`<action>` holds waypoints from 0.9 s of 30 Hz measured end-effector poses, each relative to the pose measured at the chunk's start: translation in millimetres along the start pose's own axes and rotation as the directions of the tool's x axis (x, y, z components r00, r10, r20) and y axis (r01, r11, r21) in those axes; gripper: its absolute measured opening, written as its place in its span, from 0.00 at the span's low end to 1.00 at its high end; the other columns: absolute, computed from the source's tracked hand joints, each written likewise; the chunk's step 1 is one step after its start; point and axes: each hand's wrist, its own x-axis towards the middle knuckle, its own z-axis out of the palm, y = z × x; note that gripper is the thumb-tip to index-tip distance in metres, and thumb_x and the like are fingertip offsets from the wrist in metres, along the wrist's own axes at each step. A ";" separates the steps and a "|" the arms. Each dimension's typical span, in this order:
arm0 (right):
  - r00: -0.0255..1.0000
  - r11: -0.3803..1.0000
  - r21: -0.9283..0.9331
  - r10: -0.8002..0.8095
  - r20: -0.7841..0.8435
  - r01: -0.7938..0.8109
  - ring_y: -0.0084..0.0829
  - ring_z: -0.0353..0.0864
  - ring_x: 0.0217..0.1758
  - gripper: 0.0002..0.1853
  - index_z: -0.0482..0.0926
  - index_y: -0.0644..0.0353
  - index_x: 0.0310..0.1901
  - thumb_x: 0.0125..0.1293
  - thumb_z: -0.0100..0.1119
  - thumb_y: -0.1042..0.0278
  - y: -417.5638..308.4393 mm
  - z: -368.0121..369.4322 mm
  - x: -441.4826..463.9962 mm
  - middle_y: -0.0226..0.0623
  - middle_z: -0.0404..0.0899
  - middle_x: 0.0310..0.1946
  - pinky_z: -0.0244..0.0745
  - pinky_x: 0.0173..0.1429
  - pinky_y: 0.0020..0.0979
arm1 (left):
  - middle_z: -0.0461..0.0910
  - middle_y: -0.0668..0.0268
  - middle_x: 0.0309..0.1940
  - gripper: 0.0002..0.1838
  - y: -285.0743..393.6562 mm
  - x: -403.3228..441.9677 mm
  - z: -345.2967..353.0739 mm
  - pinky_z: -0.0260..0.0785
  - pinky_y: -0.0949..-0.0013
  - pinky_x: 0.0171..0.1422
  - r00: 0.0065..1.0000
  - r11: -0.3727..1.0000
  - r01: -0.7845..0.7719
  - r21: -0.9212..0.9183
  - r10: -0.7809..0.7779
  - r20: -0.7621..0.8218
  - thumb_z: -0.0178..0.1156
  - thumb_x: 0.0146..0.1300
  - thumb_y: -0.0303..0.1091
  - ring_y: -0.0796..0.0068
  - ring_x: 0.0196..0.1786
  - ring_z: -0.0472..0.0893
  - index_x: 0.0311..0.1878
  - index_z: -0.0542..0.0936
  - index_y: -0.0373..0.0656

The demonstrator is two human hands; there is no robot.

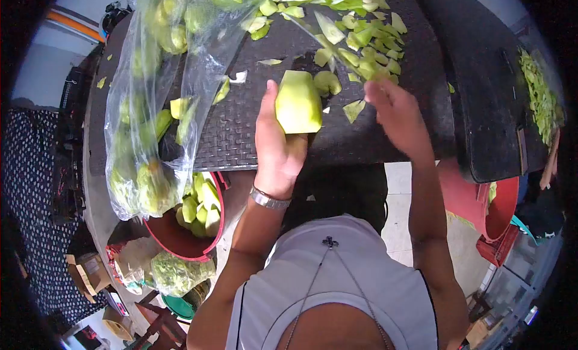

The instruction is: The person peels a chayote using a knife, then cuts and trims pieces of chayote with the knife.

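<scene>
A peeled pale green fruit or vegetable point(298, 103) with flat-cut sides is held upright in my left hand point(278, 139), thumb on its left side. My right hand point(397, 115), at the right, is closed round the handle end of a knife point(337, 56), whose blade points up and to the left over the cuttings. The handle itself is mostly hidden by the fingers. Green peel pieces point(367, 43) lie heaped beyond the knife on the dark woven-textured table point(241, 127). A round slice point(327, 83) rests just right of the peeled piece.
A clear plastic bag point(208, 67) of unpeeled green produce spreads over the table's left side and hangs off its edge. Below it is a red bucket point(218, 229) with peeled pieces. Another red container point(503, 211) stands at the right, near a black chair-like surface point(487, 109).
</scene>
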 end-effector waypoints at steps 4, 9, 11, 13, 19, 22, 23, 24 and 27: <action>0.956 0.955 -0.048 -0.291 0.033 0.292 0.33 0.83 0.24 0.26 0.79 0.59 0.43 0.62 0.75 0.42 -20.0 20.0 -37.6 0.36 0.78 0.21 0.76 0.32 0.36 | 0.87 0.59 0.50 0.27 -4.8 -1.2 -1.4 0.78 0.54 0.61 0.994 0.988 -0.105 -0.111 0.107 0.011 0.55 0.78 0.57 0.63 0.52 0.86 0.60 0.81 0.41; 0.814 0.798 -0.200 -0.581 -0.002 0.569 0.32 0.77 0.17 0.34 0.76 0.58 0.44 0.50 0.84 0.40 -21.5 33.9 -45.7 0.30 0.75 0.17 0.73 0.25 0.33 | 0.87 0.57 0.38 0.27 1.4 -13.8 16.8 0.84 0.59 0.46 0.997 0.996 0.070 0.051 -0.072 0.039 0.62 0.70 0.59 0.63 0.39 0.88 0.52 0.83 0.42; 0.789 0.771 -0.223 -0.614 -0.013 0.596 0.31 0.77 0.16 0.35 0.76 0.58 0.43 0.49 0.83 0.38 -22.4 35.0 -43.4 0.30 0.74 0.16 0.72 0.23 0.33 | 0.87 0.57 0.38 0.26 0.6 -14.6 17.8 0.84 0.59 0.46 0.996 0.997 0.063 0.051 -0.066 0.063 0.62 0.70 0.59 0.63 0.39 0.88 0.52 0.83 0.42; 0.792 0.771 -0.230 -0.611 -0.001 0.594 0.31 0.77 0.17 0.35 0.76 0.58 0.43 0.49 0.83 0.37 -23.5 34.1 -43.4 0.29 0.74 0.16 0.73 0.24 0.33 | 0.87 0.57 0.38 0.25 -5.1 -16.6 17.5 0.84 0.60 0.45 1.000 0.995 -0.010 0.097 0.008 0.019 0.63 0.70 0.58 0.64 0.39 0.88 0.51 0.83 0.43; 0.810 0.776 -0.254 -0.584 0.056 0.577 0.37 0.87 0.21 0.37 0.74 0.57 0.40 0.51 0.77 0.28 -23.0 33.9 -42.4 0.32 0.80 0.18 0.81 0.26 0.38 | 0.88 0.56 0.40 0.25 0.8 -13.8 12.0 0.84 0.60 0.45 0.984 0.992 0.127 -0.010 -0.124 0.130 0.62 0.71 0.57 0.64 0.41 0.89 0.52 0.83 0.42; 0.808 0.780 -0.226 -0.586 0.060 0.583 0.37 0.86 0.21 0.36 0.75 0.56 0.39 0.52 0.77 0.29 -22.0 32.8 -40.6 0.31 0.80 0.19 0.80 0.26 0.38 | 0.88 0.56 0.42 0.25 -1.2 -15.2 11.9 0.85 0.59 0.45 0.992 0.997 0.082 0.003 -0.082 0.093 0.61 0.72 0.57 0.63 0.43 0.89 0.54 0.82 0.42; 0.806 0.781 -0.213 -0.589 0.061 0.587 0.37 0.86 0.21 0.35 0.75 0.56 0.38 0.52 0.78 0.30 -20.5 31.6 -38.2 0.31 0.80 0.19 0.80 0.26 0.39 | 0.88 0.56 0.43 0.25 -2.4 -14.9 12.1 0.85 0.59 0.46 0.994 0.998 0.067 0.007 -0.067 0.081 0.61 0.72 0.56 0.63 0.43 0.89 0.54 0.82 0.42; 0.870 0.846 -0.204 -0.488 0.077 0.493 0.38 0.85 0.21 0.34 0.75 0.55 0.38 0.54 0.77 0.31 -16.5 29.1 -31.7 0.32 0.80 0.19 0.79 0.28 0.40 | 0.88 0.57 0.44 0.25 -8.9 -10.5 13.6 0.84 0.58 0.45 0.998 0.996 -0.067 -0.063 0.067 -0.009 0.60 0.74 0.55 0.62 0.45 0.89 0.57 0.81 0.42; 0.963 0.940 -0.216 -0.268 0.017 0.265 0.40 0.84 0.23 0.30 0.78 0.55 0.37 0.58 0.76 0.34 -0.6 13.2 -8.7 0.35 0.80 0.21 0.78 0.30 0.43 | 0.84 0.60 0.55 0.23 1.0 -11.1 3.1 0.81 0.54 0.45 0.990 0.985 -0.111 0.132 0.098 0.103 0.53 0.79 0.53 0.61 0.53 0.85 0.62 0.79 0.44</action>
